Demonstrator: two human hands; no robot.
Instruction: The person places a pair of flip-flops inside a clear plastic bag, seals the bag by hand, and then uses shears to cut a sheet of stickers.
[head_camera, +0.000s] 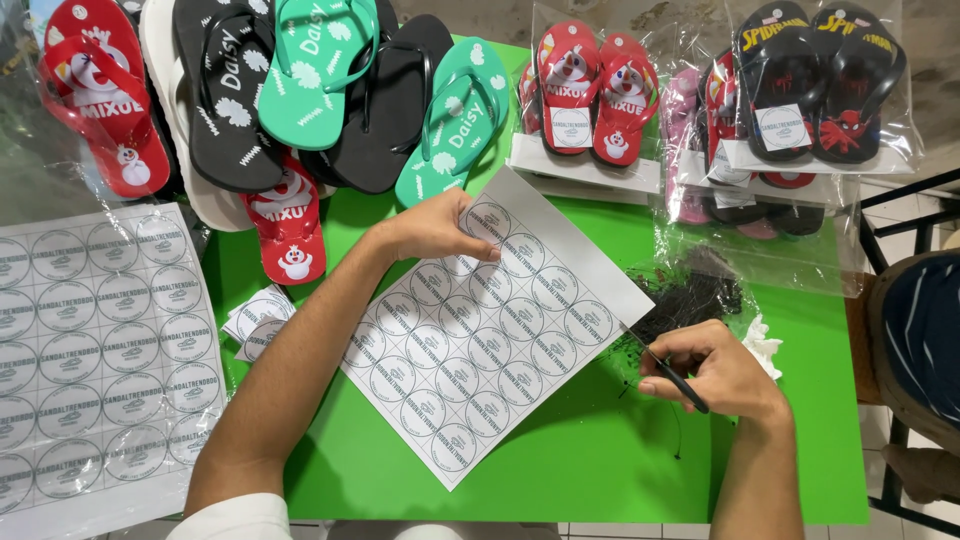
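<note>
1. The right hand is pinching a thin black pointed tool between thumb and fingers – a closed, pen-like grip – with its tip lying at the right edge of the white sheet of round printed stickers.
2. The left hand is pressing down on the sheet's upper part, fingers spread flat over the circles, gripping nothing and only pinning the paper, which is lying at a slant in the middle of the table.
3. As far as can be judged, the sheet is looking close to full: rows of circles are filling it and no gap is showing clearly, so most of the peeling seems left to do.
4. A few loose cut-out white labels are lying just beside the left forearm – some pieces seem already separated.
5. A second, larger sheet of round stickers is waiting at the left edge, seemingly untouched.
6. Behind the sheet, clear bags of packed flip-flops already carrying labels are standing at the back right, while unbagged red, black and green flip-flops are piling up at the back left.
7. A small heap of thin black ties is lying near the right hand.
8. Everything is resting on a bright green table; pale floor tiles are showing beneath, and a seated person's sleeve is appearing at the right.
</note>
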